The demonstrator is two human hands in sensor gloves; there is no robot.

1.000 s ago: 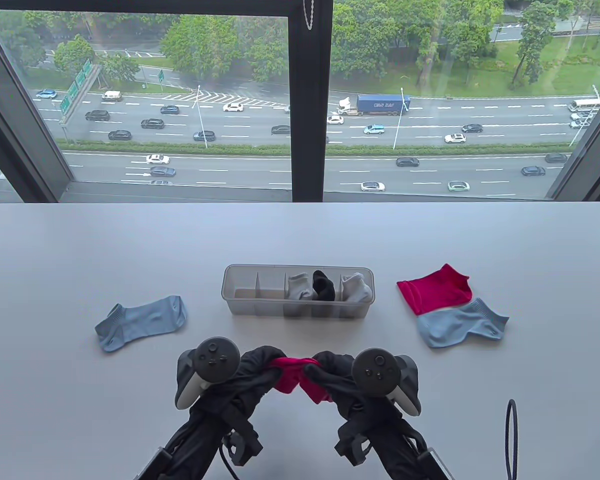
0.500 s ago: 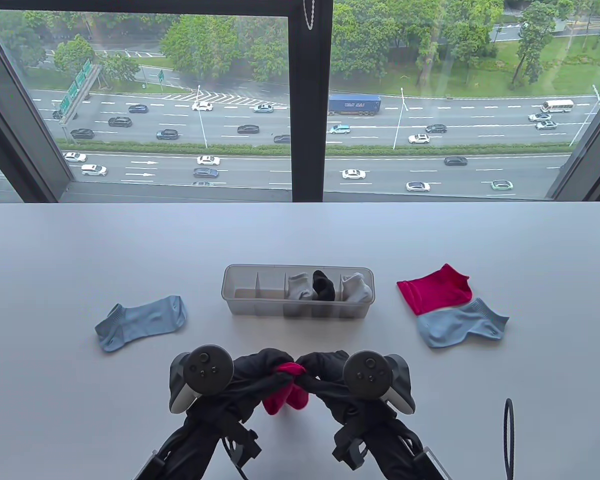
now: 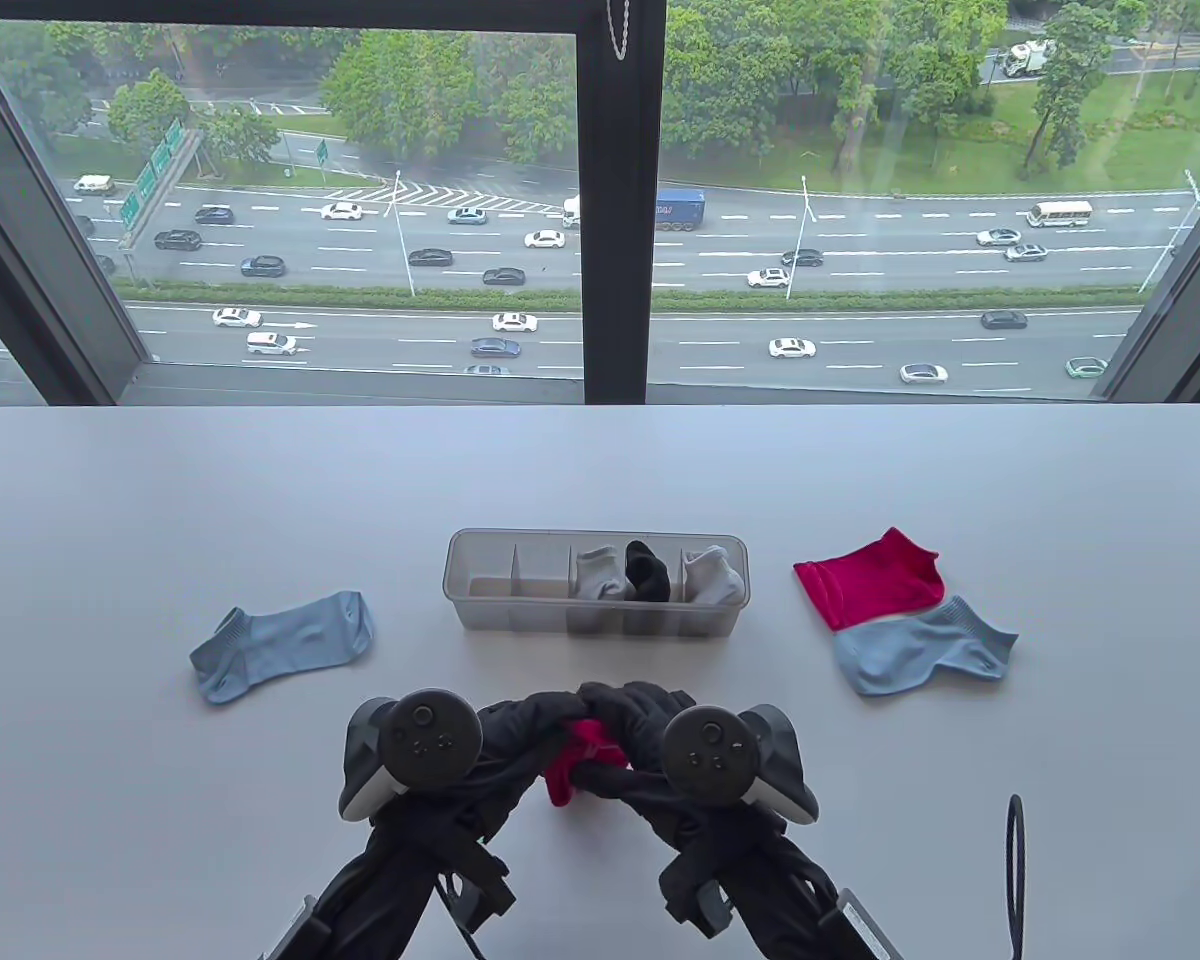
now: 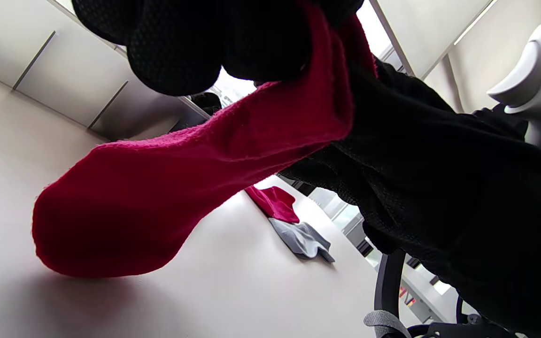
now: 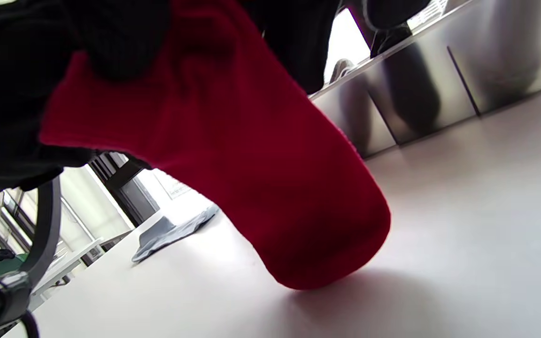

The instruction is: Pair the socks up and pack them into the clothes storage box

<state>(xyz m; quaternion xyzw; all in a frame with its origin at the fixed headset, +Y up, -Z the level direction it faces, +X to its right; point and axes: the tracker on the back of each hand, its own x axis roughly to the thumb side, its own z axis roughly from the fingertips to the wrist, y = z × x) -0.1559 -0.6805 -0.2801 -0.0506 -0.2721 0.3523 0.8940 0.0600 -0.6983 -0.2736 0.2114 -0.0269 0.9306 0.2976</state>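
Table view: both hands meet near the front edge of the white table [image 3: 160, 480], in front of the clear plastic divided storage box [image 3: 470, 600]. The left hand [image 3: 520, 730] and right hand [image 3: 640, 715] both have fingers curled round a bright red knit sock [image 3: 572, 765] bunched between them. Its loose end hangs toward the person. A second red sock [image 3: 875, 580] lies toward the right edge, overlapping a light blue ankle sock [image 3: 920, 645]; another light blue sock [image 3: 285, 640] lies toward the left edge.

Left wrist view: the gloved fingers [image 4: 181, 51] pinch the sock's upper part, and its long axis slopes down to a rounded toe just above the table.

Right wrist view: same thing from the other side — toe down, nearly touching the table, box wall behind it.

My take: it looks like a single sock being gathered, so it probably needs its mate from the right edge first. Keep the grip near the cuff so the bundle stays compact, then aim for one of the box's free left compartments.
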